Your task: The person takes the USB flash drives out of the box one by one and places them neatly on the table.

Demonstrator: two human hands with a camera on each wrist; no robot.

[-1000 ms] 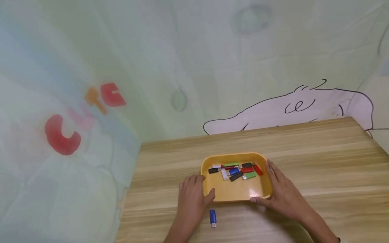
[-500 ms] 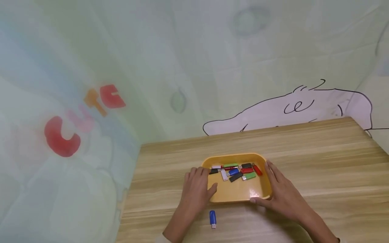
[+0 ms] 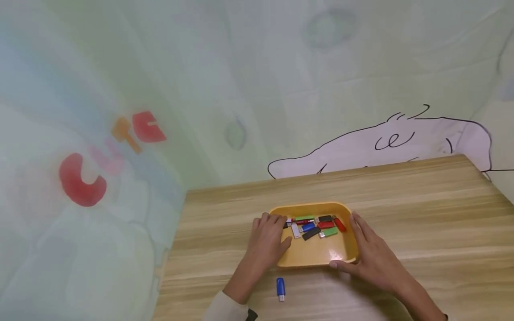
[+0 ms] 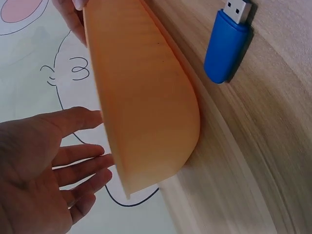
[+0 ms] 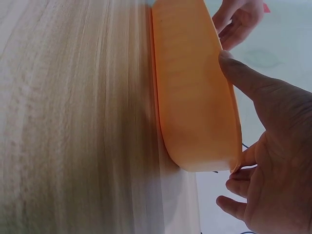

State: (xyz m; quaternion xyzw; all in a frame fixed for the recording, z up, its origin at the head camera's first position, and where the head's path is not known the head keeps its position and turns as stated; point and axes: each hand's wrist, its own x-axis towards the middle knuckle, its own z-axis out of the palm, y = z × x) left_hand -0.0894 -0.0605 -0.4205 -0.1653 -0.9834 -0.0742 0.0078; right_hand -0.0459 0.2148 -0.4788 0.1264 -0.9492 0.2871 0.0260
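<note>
A yellow plastic tray (image 3: 309, 257) sits on the table, with several USB sticks lying in its far half, among them a white one (image 3: 295, 231), a black one (image 3: 311, 233) and a green one (image 3: 329, 232). My left hand (image 3: 265, 243) reaches over the tray's left side, its fingers loosely bent, hiding some sticks there. Nothing shows in its grasp. My right hand (image 3: 375, 256) holds the tray's near right corner, thumb on the near rim and fingers along the right side. In front of the tray lies a blue USB stick (image 4: 226, 46), its metal plug uncovered.
The wood-grain table (image 3: 421, 214) extends to both sides of the tray. Behind it hangs a pale printed cloth (image 3: 241, 89) with cartoon drawings, and more of it runs along the left side.
My left hand has moved right and slightly away, from the tray's left rim to over its left end. My right hand and the loose blue USB stick have stayed in place.
</note>
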